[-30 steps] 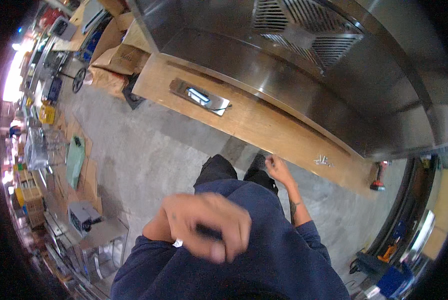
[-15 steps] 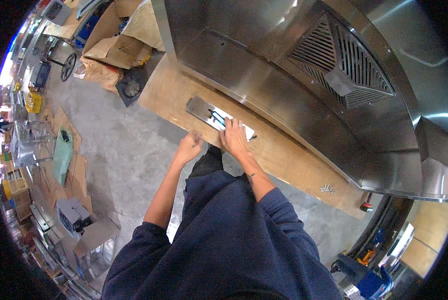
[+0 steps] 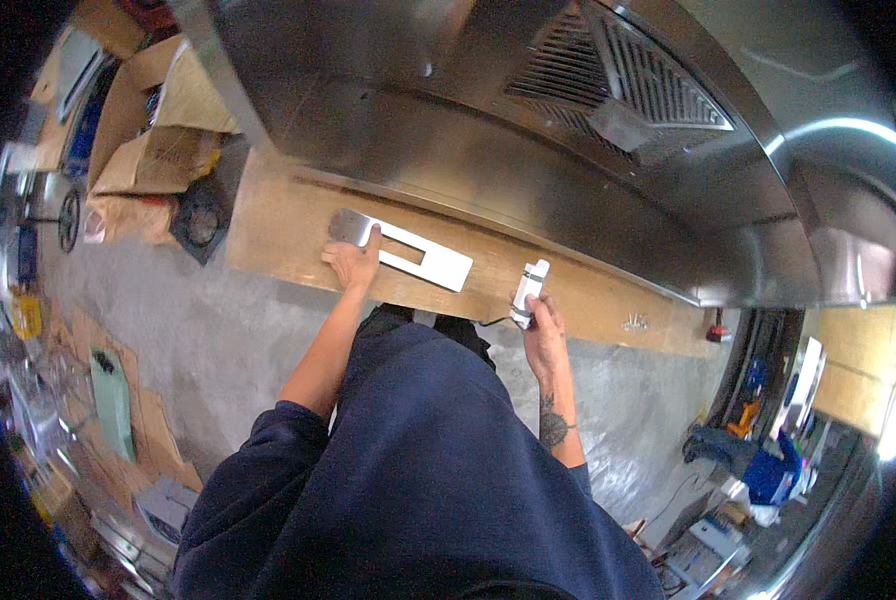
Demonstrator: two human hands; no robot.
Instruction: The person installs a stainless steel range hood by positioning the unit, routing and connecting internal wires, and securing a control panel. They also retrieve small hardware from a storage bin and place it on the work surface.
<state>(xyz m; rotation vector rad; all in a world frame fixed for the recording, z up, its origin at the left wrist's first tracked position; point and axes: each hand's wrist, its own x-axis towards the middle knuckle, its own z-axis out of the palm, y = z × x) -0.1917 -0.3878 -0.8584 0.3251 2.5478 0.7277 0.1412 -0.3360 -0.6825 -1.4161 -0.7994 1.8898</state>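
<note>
Both hands are over the plywood bench. The left hand is at the left end of a long, shiny metal plate with a rectangular slot cut through it. Fingers are right on the metal there, but I can't tell whether that grip is pinched around the edge or just pressing down. The plate sits over the left half of the bench, tilted a bit so its right end comes nearer the person. Can't say for sure if it's flat on the wood or slightly up.

The right hand is clamped on a narrow white device with a dark band round it, held roughly upright, well apart from the plate's right end. Thumb and fingers are closed round the lower part, and a black cable runs off to the left of it.

Further right on the bench there's a little pile of screws, and a red and black tool shows by the far right end, too small to pin down. Behind the bench is a big stainless steel hood with a slatted vent. An open cardboard box is off to the left.
</note>
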